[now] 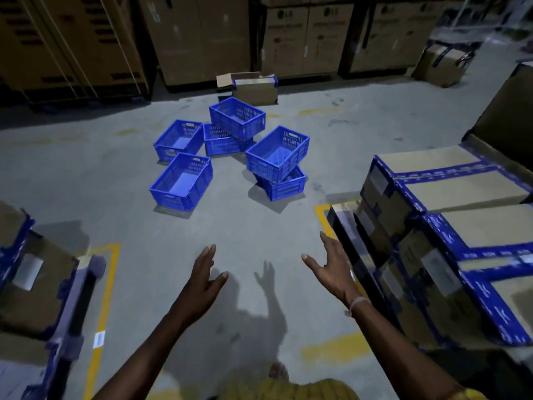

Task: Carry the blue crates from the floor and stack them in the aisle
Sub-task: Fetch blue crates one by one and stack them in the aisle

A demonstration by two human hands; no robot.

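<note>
Left hand (204, 274): raised over the bare floor (115, 174), grip open, fingers spread, holding nothing.
Right hand (331, 265): likewise extended, grip open and empty, a pale band at the wrist.
Blue crates (230, 153): six in a loose cluster on the floor ahead, well apart from both hands; two sit tilted atop others.
Nearest crate (181, 183): upright, empty, at the cluster's front left.
Taped cartons (450, 226): stacked at right, beside the right hand.
Yellow floor lines (105, 298): bordering the aisle.
</note>
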